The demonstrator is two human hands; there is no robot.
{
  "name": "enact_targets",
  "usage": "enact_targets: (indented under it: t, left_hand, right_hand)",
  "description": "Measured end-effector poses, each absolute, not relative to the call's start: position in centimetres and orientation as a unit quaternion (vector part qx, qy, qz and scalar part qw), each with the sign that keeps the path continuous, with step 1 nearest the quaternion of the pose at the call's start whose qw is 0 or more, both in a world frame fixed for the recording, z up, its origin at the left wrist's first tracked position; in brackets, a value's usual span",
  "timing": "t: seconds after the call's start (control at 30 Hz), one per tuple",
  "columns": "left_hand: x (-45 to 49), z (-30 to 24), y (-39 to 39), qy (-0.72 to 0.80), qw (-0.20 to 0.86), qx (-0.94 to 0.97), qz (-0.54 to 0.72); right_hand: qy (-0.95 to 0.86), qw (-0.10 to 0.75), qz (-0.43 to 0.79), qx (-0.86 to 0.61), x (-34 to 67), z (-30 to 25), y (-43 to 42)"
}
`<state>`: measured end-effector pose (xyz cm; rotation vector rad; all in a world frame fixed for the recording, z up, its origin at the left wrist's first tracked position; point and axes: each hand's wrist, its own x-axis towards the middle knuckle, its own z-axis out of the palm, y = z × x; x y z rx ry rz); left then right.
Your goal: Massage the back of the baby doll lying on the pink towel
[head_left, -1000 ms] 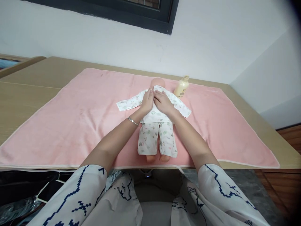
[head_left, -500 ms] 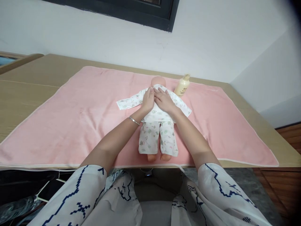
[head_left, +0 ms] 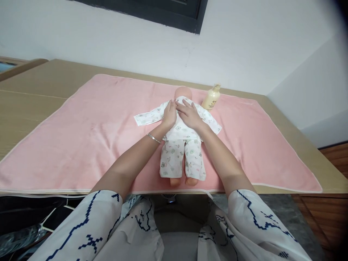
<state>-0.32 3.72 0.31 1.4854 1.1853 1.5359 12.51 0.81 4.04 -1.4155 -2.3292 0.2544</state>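
Observation:
A baby doll (head_left: 183, 92) in white printed pyjamas lies on a pink blanket (head_left: 89, 123), head toward the wall and feet at the table's front edge. On the upper part of its pyjama top (head_left: 179, 133) rest both my hands. My left hand (head_left: 170, 115) lies on the left side of the chest, turned partly on its edge, fingers stretched out. Flat beside it is my right hand (head_left: 189, 115), fingers spread, its fingertips close to the left hand. The doll's sleeves stretch out to either side. Neither hand grips anything.
A cream pump bottle (head_left: 211, 98) stands on the blanket just right of the doll's head. The wooden table (head_left: 35, 94) runs beneath the blanket, against a white wall (head_left: 233, 47). A dark window frame (head_left: 198, 21) is set above.
My left hand has shifted slightly left and turned a little, and the right fingertips reach slightly further left. The doll and the bottle stay in place.

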Motion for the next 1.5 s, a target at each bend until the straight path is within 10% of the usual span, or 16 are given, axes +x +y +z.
enact_targets:
  t: [1.5]
  left_hand:
    - [0.9, 2.7, 2.3, 0.528, 0.123, 0.79, 0.287]
  right_hand:
    - [-0.72, 0.293, 0.031, -0.628, 13.4, 2.6, 1.4]
